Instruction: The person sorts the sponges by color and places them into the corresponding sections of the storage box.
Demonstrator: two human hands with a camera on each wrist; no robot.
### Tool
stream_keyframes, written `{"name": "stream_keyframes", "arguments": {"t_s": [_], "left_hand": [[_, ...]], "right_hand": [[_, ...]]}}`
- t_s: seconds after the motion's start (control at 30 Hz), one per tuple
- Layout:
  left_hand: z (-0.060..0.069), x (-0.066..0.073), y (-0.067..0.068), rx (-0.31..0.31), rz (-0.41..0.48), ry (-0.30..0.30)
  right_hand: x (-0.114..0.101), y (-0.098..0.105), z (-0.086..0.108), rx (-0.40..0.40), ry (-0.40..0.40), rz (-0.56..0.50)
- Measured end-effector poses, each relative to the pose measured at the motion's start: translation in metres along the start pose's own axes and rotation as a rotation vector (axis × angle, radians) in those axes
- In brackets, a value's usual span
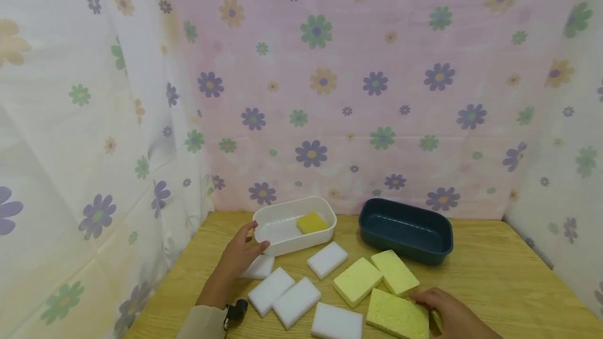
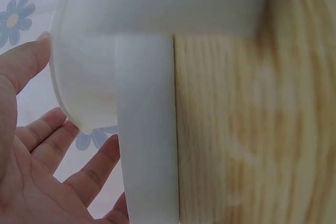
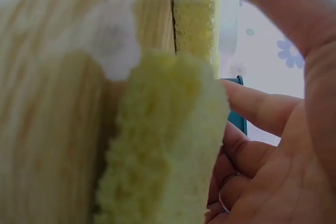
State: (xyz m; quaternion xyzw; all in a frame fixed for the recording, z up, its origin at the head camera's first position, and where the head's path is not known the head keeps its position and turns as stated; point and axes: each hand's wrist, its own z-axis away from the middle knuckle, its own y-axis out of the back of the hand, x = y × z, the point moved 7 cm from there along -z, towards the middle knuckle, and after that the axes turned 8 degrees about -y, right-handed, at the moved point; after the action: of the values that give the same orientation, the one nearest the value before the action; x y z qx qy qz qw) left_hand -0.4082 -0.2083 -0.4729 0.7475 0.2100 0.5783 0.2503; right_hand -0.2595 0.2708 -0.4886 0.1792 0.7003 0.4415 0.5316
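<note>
Yellow and coarsely pored, one sponge (image 1: 395,314) lies at the fingertips of the right hand (image 1: 449,312), and a second sponge (image 3: 157,150) sits partly hidden by that hand; whether thumb and fingers pinch either, I cannot tell. Well apart from it, the left hand (image 1: 240,255) spreads thumb and fingers across the left end of the white tray (image 1: 294,243), touching the rim without visibly wrapping it. The yellow sponges look light and springy, likely to squash under a hard pinch and to drag rather than slip; opposite long edges, near the middle, seem the best hold. The tray looks like smooth, stiff plastic, light enough to skid if knocked, so the rim is a sensible place to steady it. Two more yellow sponges (image 1: 358,281) lie just beyond, and a deeper yellow block (image 1: 312,222) rests in the tray's right part. Five white foam blocks (image 1: 297,302) lie scattered in front; they look fine-grained, probably crumbly at the corners and better held by the sides. Farther right stands a dark blue tray (image 1: 412,252) on the wooden table (image 1: 509,286).
</note>
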Motion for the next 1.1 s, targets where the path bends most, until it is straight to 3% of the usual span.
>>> {"name": "stream_keyframes", "arguments": {"t_s": [0.13,0.23,0.5,0.7,0.83,0.97,1.1], "left_hand": [[0.0007,-0.0009,0.0001,-0.001,0.007,-0.002],[0.0006,-0.0001,0.0003,-0.004,0.007,0.006],[0.0008,-0.0011,0.0004,-0.007,0.007,0.015],[0.0014,-0.0004,-0.0002,-0.008,0.001,0.013],[0.002,0.0004,0.0005,-0.012,-0.006,0.009],[0.0024,0.0017,0.0015,-0.016,-0.011,0.004],[0.0025,0.0014,0.0017,-0.018,-0.019,0.006]], "right_hand": [[0.0001,-0.0013,-0.0003,0.023,0.048,0.08],[0.0012,-0.0016,-0.0006,0.03,0.033,0.11],[-0.0009,-0.0003,-0.0001,0.035,0.021,0.119],[-0.0034,0.001,0.0023,0.052,0.006,0.061],[-0.0024,0.0032,0.0041,0.059,-0.067,-0.016],[0.0029,0.0037,0.0037,0.039,-0.191,-0.051],[0.0053,0.0026,0.0025,0.032,-0.227,-0.07]]}}
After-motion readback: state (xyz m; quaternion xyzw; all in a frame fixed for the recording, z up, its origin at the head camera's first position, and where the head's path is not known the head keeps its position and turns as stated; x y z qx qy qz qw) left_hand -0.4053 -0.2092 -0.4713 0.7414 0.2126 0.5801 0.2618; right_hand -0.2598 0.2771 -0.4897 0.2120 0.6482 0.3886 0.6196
